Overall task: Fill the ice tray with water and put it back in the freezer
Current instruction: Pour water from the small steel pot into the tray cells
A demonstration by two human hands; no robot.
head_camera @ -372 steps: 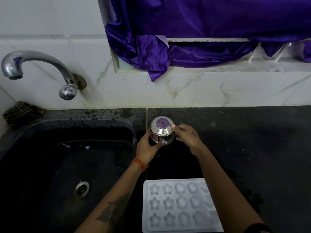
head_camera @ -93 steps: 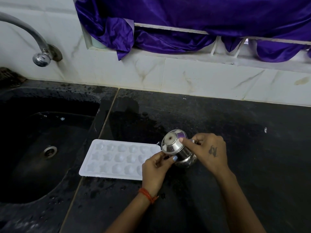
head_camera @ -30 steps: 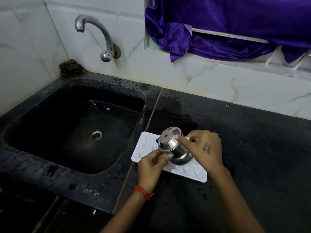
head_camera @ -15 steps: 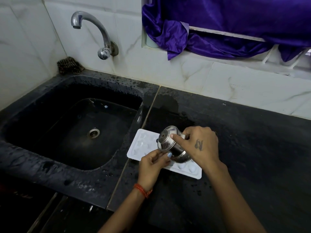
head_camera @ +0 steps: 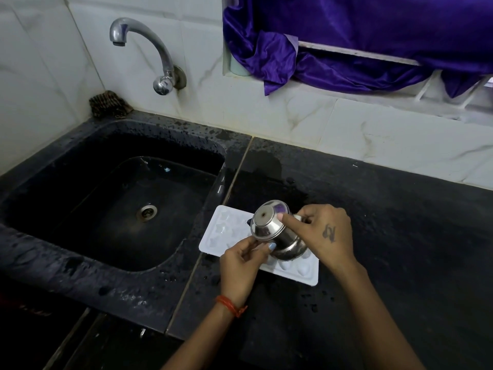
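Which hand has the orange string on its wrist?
The left hand, below the steel pot. The right hand has a dark tattoo instead.

Shiny steel pot (head_camera: pixel 274 233) over the matt white plastic ice tray (head_camera: pixel 229 231); speckled, wet black stone counter (head_camera: pixel 386 236); at eleven o'clock, a polished metal tap (head_camera: pixel 149 46); glossy marble-look tiles (head_camera: pixel 386 134); satiny purple cloth (head_camera: pixel 346 36).

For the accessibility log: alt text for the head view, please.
Two hands tilt a small steel pot over a white ice tray on a wet black counter; right hand grips it, left hand steadies its lower edge. Black sink and tap lie left.
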